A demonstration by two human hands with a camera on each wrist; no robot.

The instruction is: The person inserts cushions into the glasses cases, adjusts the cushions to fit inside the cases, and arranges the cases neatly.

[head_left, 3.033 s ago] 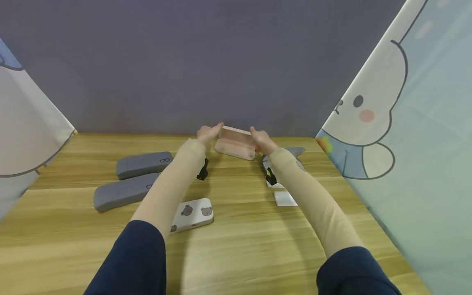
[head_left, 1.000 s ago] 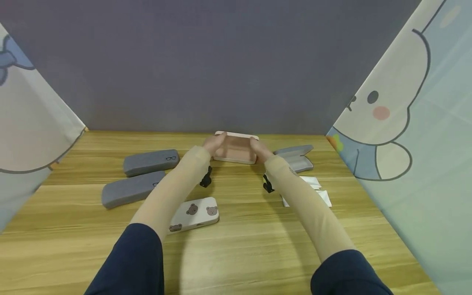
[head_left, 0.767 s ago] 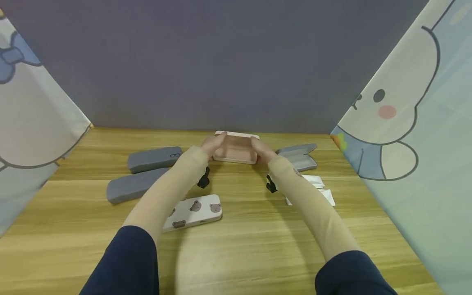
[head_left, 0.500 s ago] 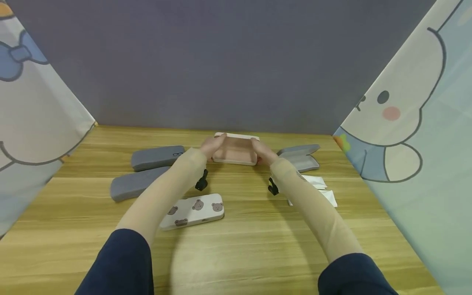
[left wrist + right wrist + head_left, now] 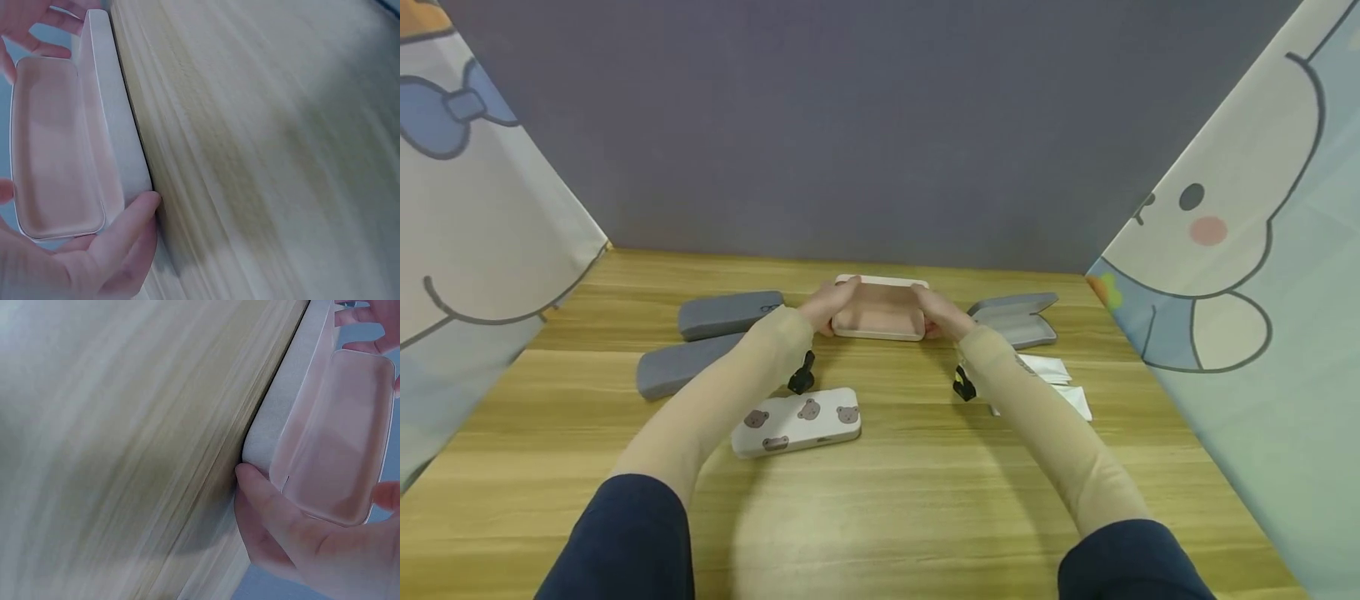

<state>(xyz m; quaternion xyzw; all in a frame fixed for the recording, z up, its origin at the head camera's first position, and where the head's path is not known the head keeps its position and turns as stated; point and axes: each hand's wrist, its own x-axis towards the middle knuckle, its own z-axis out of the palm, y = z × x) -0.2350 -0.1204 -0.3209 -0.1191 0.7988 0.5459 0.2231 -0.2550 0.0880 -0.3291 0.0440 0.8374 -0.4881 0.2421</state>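
Observation:
A pink-lined glasses case (image 5: 882, 313) with a pale outside stands hinged open at the back of the table. My left hand (image 5: 826, 307) holds its left end and my right hand (image 5: 943, 312) its right end. In the left wrist view, the left hand (image 5: 94, 259) has its fingers around the end of the case (image 5: 50, 144), the thumb apart near the lid's rim. The right wrist view shows the right hand (image 5: 306, 544) likewise at the other end of the case (image 5: 340, 431). No contents show inside.
To the left lie two grey glasses cases (image 5: 730, 314) (image 5: 685, 365), partly behind my left arm. A white bear-print case (image 5: 797, 422) lies nearer. On the right are an open grey glasses case (image 5: 1017, 321) and folded white cloths (image 5: 1047, 369), partly behind my right arm.
The pink-lined case has turned from a slant to sit squarer, and its lower half shows less of its inside. Both hands stay at its ends. The head view has shifted.

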